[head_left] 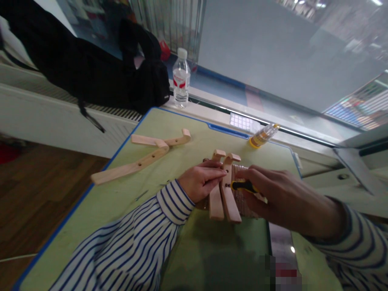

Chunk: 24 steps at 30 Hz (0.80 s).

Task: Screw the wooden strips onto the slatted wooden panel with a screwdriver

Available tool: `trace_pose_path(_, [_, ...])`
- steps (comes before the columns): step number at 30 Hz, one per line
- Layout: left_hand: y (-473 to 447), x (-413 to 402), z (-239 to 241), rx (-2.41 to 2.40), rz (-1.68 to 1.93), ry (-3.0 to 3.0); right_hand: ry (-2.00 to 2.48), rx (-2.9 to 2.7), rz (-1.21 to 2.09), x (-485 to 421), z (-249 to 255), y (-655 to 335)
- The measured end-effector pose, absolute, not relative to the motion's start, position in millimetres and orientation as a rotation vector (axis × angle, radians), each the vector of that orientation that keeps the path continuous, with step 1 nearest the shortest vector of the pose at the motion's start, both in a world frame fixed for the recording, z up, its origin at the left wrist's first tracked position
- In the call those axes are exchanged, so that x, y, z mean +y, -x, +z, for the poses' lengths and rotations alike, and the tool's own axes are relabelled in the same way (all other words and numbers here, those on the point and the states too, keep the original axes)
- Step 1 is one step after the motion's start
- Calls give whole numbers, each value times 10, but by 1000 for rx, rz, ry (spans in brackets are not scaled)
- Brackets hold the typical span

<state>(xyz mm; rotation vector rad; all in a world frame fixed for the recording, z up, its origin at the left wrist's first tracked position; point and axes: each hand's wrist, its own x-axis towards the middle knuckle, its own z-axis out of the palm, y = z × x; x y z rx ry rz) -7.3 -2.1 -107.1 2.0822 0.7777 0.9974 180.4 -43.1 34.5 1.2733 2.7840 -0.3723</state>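
Two hooked wooden pieces [226, 190] stand side by side on edge in the middle of the green mat [127, 202]. My left hand [201, 180] grips them from the left, fingers curled against the wood. My right hand [281, 198] is closed round a small screwdriver [244, 186] with a yellow and black handle, its tip pressed against the right wooden piece. Both sleeves are white with blue stripes.
An assembled wooden arm [142, 159] with hooked ends lies at the mat's left. A small yellow glue bottle [263, 136] lies at the far edge. A water bottle [181, 79] and a black bag [100, 68] rest on the ledge behind. Wooden floor at left.
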Motion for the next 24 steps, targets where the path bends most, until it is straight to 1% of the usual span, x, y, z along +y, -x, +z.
trace_pose_path(5, [79, -14, -1069, 762, 1014, -2131, -1144, 2819, -347, -388, 339, -1813])
trace_pose_path(9, [73, -21, -1023, 756, 1045, -2182, -1188, 2835, -374, -382, 306, -1834])
trace_pose_path(11, [73, -22, -996, 841, 1120, -2187, -1200, 2848, -393, -380, 294, -1839])
trace_pose_path(15, [93, 32, -958, 1195, 1308, -2071, -1199, 2839, -403, -365, 282, -1855])
trace_pose_path(16, [96, 64, -946, 1205, 1325, -2027, -1198, 2841, -401, -361, 279, -1860])
trace_pose_path(21, [55, 328, -747, 818, 1204, -1791, -1213, 2829, -429, -353, 263, -1870])
trace_pose_path(24, [-20, 510, -555, 689, 984, -1809, -1210, 2849, -392, -357, 253, -1866])
